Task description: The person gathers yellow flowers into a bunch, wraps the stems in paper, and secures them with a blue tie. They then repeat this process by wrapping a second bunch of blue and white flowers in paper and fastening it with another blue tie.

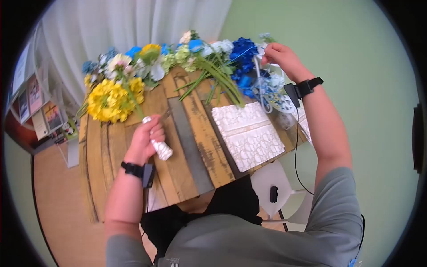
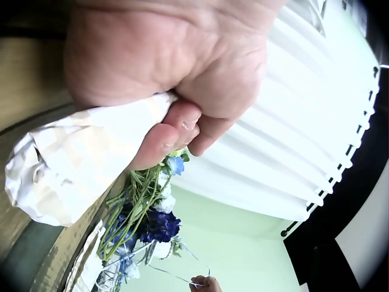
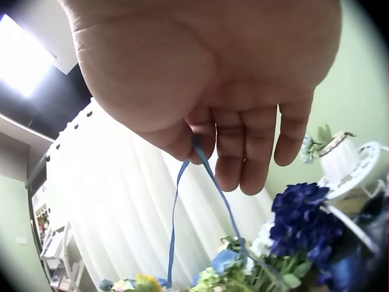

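My left hand (image 1: 143,137) grips a short bundle wrapped in white patterned paper (image 1: 162,151), its crumpled end pointing toward me above the wooden table (image 1: 133,173). In the left wrist view the fingers curl round this paper wrap (image 2: 73,164); what lies inside it is hidden. Beyond that hand lies a cluster of yellow flowers (image 1: 109,100). Raised at the far right, my right hand (image 1: 284,58) pinches a thin blue ribbon (image 3: 173,225) between thumb and index finger. Two strands hang down from the pinch toward the flowers. Close by are dark blue flowers (image 1: 243,53).
Along the table's back lie mixed artificial flowers with long green stems (image 1: 218,80). A folded sheet of white patterned paper (image 1: 249,135) lies at the right. A white chair (image 1: 271,180) stands by the near right edge, and a shelf (image 1: 38,98) to the left.
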`<state>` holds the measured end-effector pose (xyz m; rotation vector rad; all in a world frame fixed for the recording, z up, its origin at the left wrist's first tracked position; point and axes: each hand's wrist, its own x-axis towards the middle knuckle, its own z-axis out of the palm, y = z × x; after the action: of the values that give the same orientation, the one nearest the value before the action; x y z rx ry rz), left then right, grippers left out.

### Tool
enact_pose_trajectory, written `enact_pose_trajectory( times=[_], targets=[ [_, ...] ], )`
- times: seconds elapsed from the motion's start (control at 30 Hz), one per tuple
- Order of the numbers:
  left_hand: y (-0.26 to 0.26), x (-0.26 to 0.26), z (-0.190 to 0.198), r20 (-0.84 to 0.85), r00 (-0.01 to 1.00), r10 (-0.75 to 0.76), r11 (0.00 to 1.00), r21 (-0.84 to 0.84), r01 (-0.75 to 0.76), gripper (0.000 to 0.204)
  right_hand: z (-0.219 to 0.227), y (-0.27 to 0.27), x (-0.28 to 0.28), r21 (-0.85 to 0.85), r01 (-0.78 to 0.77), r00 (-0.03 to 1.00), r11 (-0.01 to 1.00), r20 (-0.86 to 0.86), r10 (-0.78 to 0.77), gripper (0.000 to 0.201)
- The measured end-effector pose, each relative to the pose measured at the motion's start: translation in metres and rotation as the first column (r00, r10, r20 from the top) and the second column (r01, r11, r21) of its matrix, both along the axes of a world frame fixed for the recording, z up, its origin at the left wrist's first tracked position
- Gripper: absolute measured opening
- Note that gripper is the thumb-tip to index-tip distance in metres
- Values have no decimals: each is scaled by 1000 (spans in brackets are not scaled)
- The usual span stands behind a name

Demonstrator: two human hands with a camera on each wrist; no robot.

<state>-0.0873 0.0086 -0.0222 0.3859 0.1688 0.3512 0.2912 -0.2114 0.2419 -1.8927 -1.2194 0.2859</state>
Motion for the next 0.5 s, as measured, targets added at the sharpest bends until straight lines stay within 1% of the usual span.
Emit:
enact_pose_trajectory(
  times=[0.03,0.07,0.1,0.13,0.2,0.27,0.3,0.33,0.37,0.4,0.43,0.47,0.5],
  targets=[
    [1,1,-4,42,999,-25,999,-20,26,7,-2,0,-23,-7,-102,988,995,-116,100,22],
    [3,0,-6,80,996,-42,998,-41,45,6,-8,4,-45,-5,-207,950,978,-238,200,22],
    [3,-1,-3,102,993,-56,997,-43,61,6,-16,6,-59,-8,-329,886,944,-347,306,19],
    [2,-2,0,124,990,-70,996,-42,76,6,-28,10,-77,51,-413,795,909,-467,388,16],
    [5,-3,-3,147,988,-55,997,-39,62,7,-58,14,-104,96,-562,596,821,-642,483,14],
    [6,-6,0,136,990,-26,997,-63,35,10,-83,10,-142,-217,-568,719,794,-600,351,17],
    [7,-7,0,119,993,4,998,-64,3,16,-96,9,-156,-390,-641,730,661,-578,366,18],
    [9,-8,1,124,992,18,998,-63,-11,16,-109,10,-170,-549,-670,739,499,-554,383,19],
    [11,-8,1,113,993,21,999,-43,-17,18,-120,15,-187,-674,-639,749,371,-437,497,19],
    [11,-8,0,99,995,22,999,-28,-19,21,-132,20,-203,-785,-568,721,248,-329,610,19],
    [12,-9,0,117,993,10,999,-54,-4,26,-149,26,-211,-786,-570,718,239,-335,610,19],
    [11,-9,1,114,993,13,998,-61,-6,26,-170,32,-216,-784,-508,694,357,-126,709,19],
    [9,-8,3,100,995,22,998,-58,-16,26,-186,38,-222,-750,-457,644,478,92,760,19]
  ],
)
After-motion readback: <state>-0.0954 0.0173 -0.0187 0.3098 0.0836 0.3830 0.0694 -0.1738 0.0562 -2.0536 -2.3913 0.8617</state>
